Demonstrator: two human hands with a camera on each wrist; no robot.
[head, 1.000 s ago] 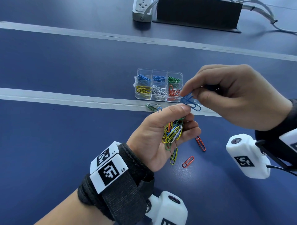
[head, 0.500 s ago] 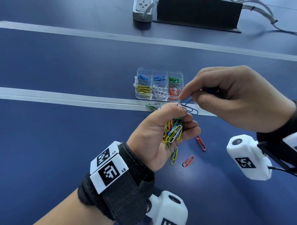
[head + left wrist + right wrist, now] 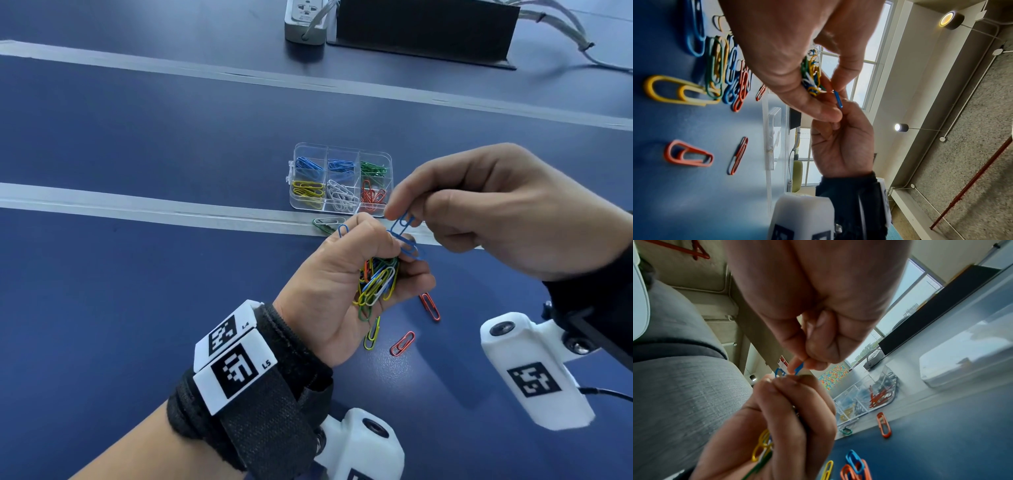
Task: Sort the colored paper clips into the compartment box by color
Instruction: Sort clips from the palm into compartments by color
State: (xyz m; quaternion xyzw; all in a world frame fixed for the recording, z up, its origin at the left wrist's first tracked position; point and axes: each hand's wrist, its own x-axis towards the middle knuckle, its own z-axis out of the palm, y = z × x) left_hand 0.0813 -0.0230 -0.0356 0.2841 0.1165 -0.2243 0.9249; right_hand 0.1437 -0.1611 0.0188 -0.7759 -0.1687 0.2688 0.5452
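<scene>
Right hand [image 3: 507, 209] is pinching blue clips [image 3: 404, 233] — thumb and forefinger clamped on them | left hand [image 3: 342, 284] is curling round a mixed bundle of clips [image 3: 376, 284], touching the blue ones from below | box [image 3: 340, 149] is sitting just beyond the pinch | loose red clips [image 3: 430, 306] are lying beneath — left fingers are partly hiding them.

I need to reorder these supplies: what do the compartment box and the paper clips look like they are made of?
Compartment box: clear glossy hard plastic, probably; its contents show through the walls. Paper clips: thin bent wire with smooth coloured coating, likely plastic-coated metal, judging by the uniform bright colours.
</scene>
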